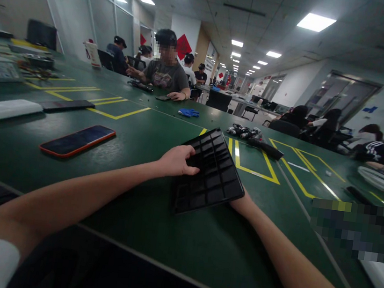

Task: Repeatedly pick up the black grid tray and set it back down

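A black plastic compartment tray [211, 170], divided into a grid of small cells, is held tilted above the green table. My left hand [177, 161] is at its left side, thumb and forefinger over the gridded face and the other fingers mostly hidden. At the lower right corner, my right hand [241, 202] supports the tray from behind, its fingers out of sight behind it. I cannot make out anything lying in the cells.
An orange-edged phone [77, 141] lies to the left, near a white device [5, 111] and a dark flat bar [68, 105]. Beyond the tray are a bundle of cables [245, 132] and a blue item [189, 113]. Across the table sits a person [167, 74].
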Available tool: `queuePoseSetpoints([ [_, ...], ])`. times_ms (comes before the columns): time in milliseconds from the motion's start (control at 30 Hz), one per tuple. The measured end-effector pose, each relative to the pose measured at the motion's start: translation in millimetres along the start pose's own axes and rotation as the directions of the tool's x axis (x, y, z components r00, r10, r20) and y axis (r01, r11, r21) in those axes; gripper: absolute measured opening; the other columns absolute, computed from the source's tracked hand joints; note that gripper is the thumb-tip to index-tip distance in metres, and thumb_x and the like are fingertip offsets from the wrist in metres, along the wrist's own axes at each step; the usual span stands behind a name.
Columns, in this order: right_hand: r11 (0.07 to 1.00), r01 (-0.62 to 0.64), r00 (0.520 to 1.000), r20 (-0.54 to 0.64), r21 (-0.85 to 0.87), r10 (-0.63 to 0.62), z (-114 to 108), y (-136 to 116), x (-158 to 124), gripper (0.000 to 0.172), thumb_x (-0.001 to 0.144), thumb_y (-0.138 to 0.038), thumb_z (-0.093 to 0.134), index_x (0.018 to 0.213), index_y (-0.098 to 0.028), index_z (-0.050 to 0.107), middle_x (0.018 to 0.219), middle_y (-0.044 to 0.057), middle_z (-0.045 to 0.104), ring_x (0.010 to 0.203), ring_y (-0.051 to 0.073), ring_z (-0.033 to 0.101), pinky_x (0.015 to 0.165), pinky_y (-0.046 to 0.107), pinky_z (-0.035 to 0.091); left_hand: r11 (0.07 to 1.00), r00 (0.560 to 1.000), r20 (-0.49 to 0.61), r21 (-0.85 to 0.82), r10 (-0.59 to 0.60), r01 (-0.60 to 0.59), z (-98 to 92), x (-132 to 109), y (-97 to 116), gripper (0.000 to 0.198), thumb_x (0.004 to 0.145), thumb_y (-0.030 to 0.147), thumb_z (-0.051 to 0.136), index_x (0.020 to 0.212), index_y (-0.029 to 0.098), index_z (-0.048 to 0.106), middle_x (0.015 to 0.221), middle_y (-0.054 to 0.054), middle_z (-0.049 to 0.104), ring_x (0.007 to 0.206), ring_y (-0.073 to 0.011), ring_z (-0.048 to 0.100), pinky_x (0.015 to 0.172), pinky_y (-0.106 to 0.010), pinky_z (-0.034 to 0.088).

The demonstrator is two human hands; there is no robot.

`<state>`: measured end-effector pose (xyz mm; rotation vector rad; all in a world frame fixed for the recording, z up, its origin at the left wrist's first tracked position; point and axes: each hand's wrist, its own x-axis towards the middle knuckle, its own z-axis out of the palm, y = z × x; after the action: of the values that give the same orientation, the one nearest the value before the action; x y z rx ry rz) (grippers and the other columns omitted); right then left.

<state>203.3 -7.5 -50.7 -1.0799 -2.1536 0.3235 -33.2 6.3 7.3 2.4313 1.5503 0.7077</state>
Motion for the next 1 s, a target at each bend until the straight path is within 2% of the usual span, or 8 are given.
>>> queuePoseSetpoints([
  [133, 0.966, -0.191, 0.980, -0.089, -0.173, 0.178, -34.9, 30.1, 0.1, 0.042, 0.077, -0.028, 0.053, 0.117, -0.015, 0.053, 0.109, 0.012, 0.059, 0.102, 0.025, 0.052, 0.093, 0.043, 0.041, 0.960, 0.985, -0.033, 0.222, -0.169, 0.172, -29.3, 13.3, -40.9, 0.053, 0.065, 0.052, 0.059, 0.099, 0.012, 0.059, 0.093, -0.011, 0.063, 0.085, -0.0251, 0.060, 0.068, -0.031, 0.043],
  [267, 0.789, -0.385, 0.922, -0.173, -0.480, 0.345, -63.2, 58.3, -10.0, 0.044, 0.079, -0.029, 0.052, 0.120, -0.014, 0.052, 0.114, 0.015, 0.056, 0.105, 0.030, 0.049, 0.094, 0.045, 0.038, 0.836, 0.925, -0.059, 0.409, -0.376, 0.366, -57.0, 18.9, -95.8, 0.051, 0.065, 0.059, 0.058, 0.088, 0.013, 0.061, 0.089, -0.013, 0.064, 0.087, -0.0293, 0.060, 0.068, -0.032, 0.043],
  [433, 0.626, -0.485, 0.841, -0.129, -0.611, 0.525, -73.5, 65.7, -18.3, 0.045, 0.085, -0.033, 0.043, 0.123, -0.012, 0.051, 0.117, 0.016, 0.054, 0.106, 0.030, 0.049, 0.095, 0.042, 0.036, 0.796, 0.884, 0.012, 0.440, -0.468, 0.415, -73.1, 10.9, -132.8, 0.048, 0.074, 0.060, 0.052, 0.071, 0.013, 0.058, 0.071, -0.010, 0.060, 0.084, -0.0293, 0.059, 0.070, -0.033, 0.043],
  [567, 0.567, -0.469, 0.858, -0.197, -0.677, 0.474, -72.0, 57.4, -15.4, 0.051, 0.084, -0.044, 0.042, 0.122, -0.012, 0.052, 0.123, 0.018, 0.051, 0.116, 0.035, 0.040, 0.098, 0.049, 0.031, 0.803, 0.904, -0.062, 0.437, -0.422, 0.405, -70.1, 15.7, -119.7, 0.049, 0.077, 0.054, 0.052, 0.093, 0.009, 0.059, 0.095, -0.018, 0.062, 0.095, -0.0323, 0.057, 0.077, -0.037, 0.044],
  [700, 0.622, -0.401, 0.912, -0.232, -0.672, 0.338, -55.3, 30.8, -7.6, 0.053, 0.086, -0.042, 0.037, 0.126, -0.008, 0.048, 0.127, 0.018, 0.049, 0.122, 0.035, 0.036, 0.103, 0.053, 0.026, 0.942, 0.980, -0.146, 0.287, -0.137, 0.175, -38.9, 15.8, -73.8, 0.040, 0.087, 0.018, 0.030, 0.117, 0.005, 0.052, 0.109, -0.017, 0.061, 0.105, -0.0234, 0.055, 0.091, -0.033, 0.041],
  [767, 0.710, -0.304, 0.950, -0.142, -0.636, 0.279, -40.3, 10.5, -4.7, 0.053, 0.087, -0.041, 0.034, 0.128, -0.009, 0.046, 0.130, 0.016, 0.047, 0.125, 0.034, 0.034, 0.105, 0.053, 0.024, 0.981, 0.999, -0.036, 0.193, 0.006, 0.001, -14.5, 9.5, -48.8, 0.046, 0.081, 0.006, 0.030, 0.124, 0.006, 0.048, 0.106, -0.013, 0.064, 0.101, -0.0191, 0.058, 0.090, -0.030, 0.043],
  [833, 0.789, -0.195, 0.973, -0.017, -0.583, 0.229, -24.3, -9.2, -4.3, 0.055, 0.088, -0.042, 0.033, 0.132, -0.010, 0.042, 0.136, 0.015, 0.043, 0.130, 0.032, 0.030, 0.108, 0.053, 0.022, 0.974, 0.985, 0.065, 0.148, 0.163, -0.171, 8.6, 2.8, -30.5, 0.051, 0.078, 0.002, 0.032, 0.127, 0.010, 0.047, 0.123, -0.012, 0.058, 0.113, -0.0178, 0.053, 0.097, -0.030, 0.039],
  [1000, 0.886, -0.104, 0.930, 0.271, -0.453, 0.248, -2.1, -33.1, -8.4, 0.057, 0.091, -0.048, 0.025, 0.136, -0.015, 0.038, 0.143, 0.010, 0.036, 0.133, 0.029, 0.028, 0.108, 0.053, 0.022, 0.962, 0.945, 0.238, 0.098, 0.227, -0.256, 34.5, -0.7, -23.5, 0.046, 0.084, 0.006, 0.032, 0.128, 0.010, 0.047, 0.135, -0.013, 0.048, 0.125, -0.0188, 0.043, 0.104, -0.034, 0.033],
])
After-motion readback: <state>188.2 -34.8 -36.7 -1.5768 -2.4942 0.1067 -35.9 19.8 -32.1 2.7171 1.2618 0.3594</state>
